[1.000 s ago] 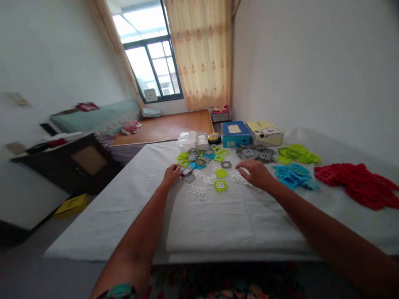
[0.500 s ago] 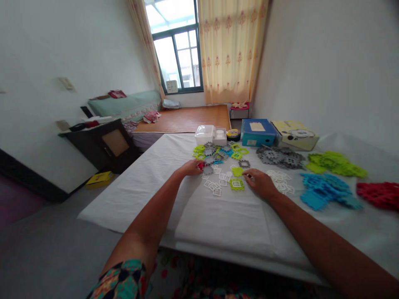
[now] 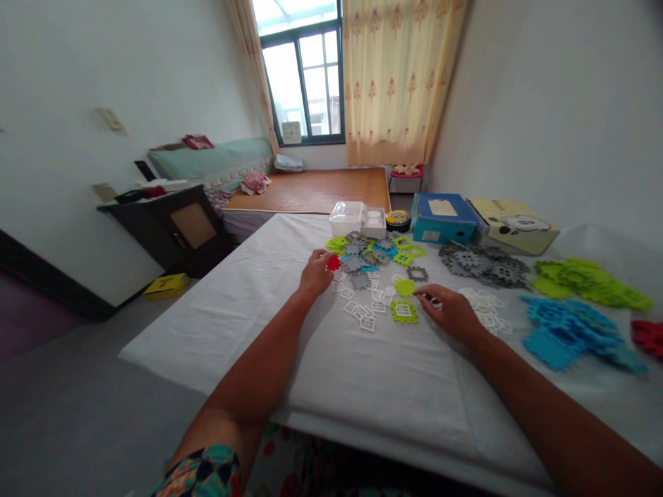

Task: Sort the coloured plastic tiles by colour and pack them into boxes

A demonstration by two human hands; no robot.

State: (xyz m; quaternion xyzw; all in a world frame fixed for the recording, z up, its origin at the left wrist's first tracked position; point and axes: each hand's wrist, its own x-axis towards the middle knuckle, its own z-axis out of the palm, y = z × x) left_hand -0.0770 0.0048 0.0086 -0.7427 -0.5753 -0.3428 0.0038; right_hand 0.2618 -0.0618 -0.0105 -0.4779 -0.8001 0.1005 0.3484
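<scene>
My left hand (image 3: pixel 315 271) is closed on a small red plastic piece (image 3: pixel 334 262), lifted just above the white-covered table (image 3: pixel 248 304). My right hand (image 3: pixel 452 312) lies on the cloth with its fingers pinched on a small white square piece (image 3: pixel 434 301). Between the hands lie several white square window pieces (image 3: pixel 362 314) and a green frame with a white insert (image 3: pixel 403 311). Behind them is a mixed heap of green, grey and blue pieces (image 3: pixel 371 250).
Sorted piles lie to the right: grey (image 3: pixel 481 262), green (image 3: pixel 590 283), blue (image 3: pixel 570 331) and red (image 3: pixel 647 335). A clear plastic box (image 3: pixel 347 217), a blue box (image 3: pixel 443 217) and a yellow box (image 3: pixel 512 224) stand at the far edge. A dark cabinet (image 3: pixel 176 228) is on the left.
My left hand has lifted the red piece off the cloth. My right hand has drawn in to the pieces near the green frame. The camera has swung right and down.
</scene>
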